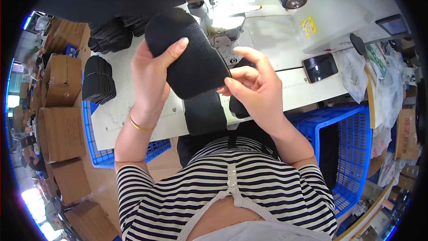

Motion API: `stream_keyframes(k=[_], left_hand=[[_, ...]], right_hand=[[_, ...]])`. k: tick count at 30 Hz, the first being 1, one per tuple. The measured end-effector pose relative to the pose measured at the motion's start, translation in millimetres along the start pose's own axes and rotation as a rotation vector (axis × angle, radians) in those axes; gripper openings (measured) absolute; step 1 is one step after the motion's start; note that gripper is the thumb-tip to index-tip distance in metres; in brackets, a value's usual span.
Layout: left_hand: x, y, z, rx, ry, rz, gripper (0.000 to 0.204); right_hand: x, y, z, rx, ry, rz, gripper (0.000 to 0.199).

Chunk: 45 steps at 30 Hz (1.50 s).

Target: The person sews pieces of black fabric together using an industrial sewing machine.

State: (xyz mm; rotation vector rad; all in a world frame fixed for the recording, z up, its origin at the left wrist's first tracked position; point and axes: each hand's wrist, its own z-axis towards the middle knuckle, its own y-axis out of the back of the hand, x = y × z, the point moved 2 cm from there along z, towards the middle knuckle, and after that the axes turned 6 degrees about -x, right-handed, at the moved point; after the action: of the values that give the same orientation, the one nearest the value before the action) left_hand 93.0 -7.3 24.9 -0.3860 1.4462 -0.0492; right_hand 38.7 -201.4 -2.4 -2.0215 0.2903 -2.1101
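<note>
A black padded fabric piece (pixel 189 58), rounded at its far end, is held up in front of the sewing machine (pixel 225 31). My left hand (pixel 154 69) grips its left edge, with the thumb lying on top and the other fingers behind it. At the near right corner, my right hand (pixel 256 82) pinches the edge between thumb and a finger; its index finger sticks out. Beneath, another black piece (pixel 205 116) hangs over the table's front edge. More black material (pixel 238 105) lies partly hidden behind my right hand.
Stacked black pieces (pixel 98 80) sit on the table (pixel 120 127) at left, with more piles (pixel 111 35) behind. A phone (pixel 320 68) lies at right. Blue plastic crates (pixel 356 151) stand below the table on both sides. Cardboard boxes (pixel 60 129) line the left.
</note>
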Motion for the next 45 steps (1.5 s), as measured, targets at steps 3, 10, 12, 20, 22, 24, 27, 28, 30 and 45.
stream_keyframes(k=[3,10,12,20,22,24,27,28,30,45], left_hand=[[-8.4,-2.2,28.5,0.133,-0.030,0.111,0.026],[-16.6,-13.0,73.2,0.125,0.044,0.199,0.019],[-15.7,-14.4,75.8,0.106,0.067,0.212,0.019],[-15.0,-10.2,89.3,0.223,-0.088,0.336,0.016],[-21.3,-9.9,87.7,0.176,-0.149,0.503,0.016],[-22.6,-8.2,77.3,0.124,-0.213,0.669,0.016],[-29.1,-9.3,34.3,-0.037,-1.055,0.915,0.030],[-30.3,-7.2,17.2,0.152,-1.225,0.939,0.033],[-22.1,-3.4,7.6,0.341,-1.386,0.964,0.036],[-5.8,-10.1,29.1,0.416,-1.660,1.037,0.037]], right_hand=[[4.7,0.6,19.7,0.182,-0.197,-0.062,0.016],[4.8,-7.8,45.7,0.133,-0.065,0.048,0.020],[5.2,-8.5,47.4,0.115,-0.048,0.075,0.020],[2.9,-13.4,46.5,0.155,-0.059,0.143,0.020],[4.0,-15.6,46.4,0.145,-0.060,0.149,0.021],[0.8,-16.7,47.5,0.143,-0.061,0.150,0.021],[-0.4,-10.4,45.8,0.130,-0.038,0.132,0.022],[-0.4,-10.5,44.8,0.134,-0.022,0.115,0.023],[-0.4,-14.4,44.9,0.128,-0.030,0.121,0.023],[-3.3,-22.4,53.0,0.069,-0.029,0.164,0.022]])
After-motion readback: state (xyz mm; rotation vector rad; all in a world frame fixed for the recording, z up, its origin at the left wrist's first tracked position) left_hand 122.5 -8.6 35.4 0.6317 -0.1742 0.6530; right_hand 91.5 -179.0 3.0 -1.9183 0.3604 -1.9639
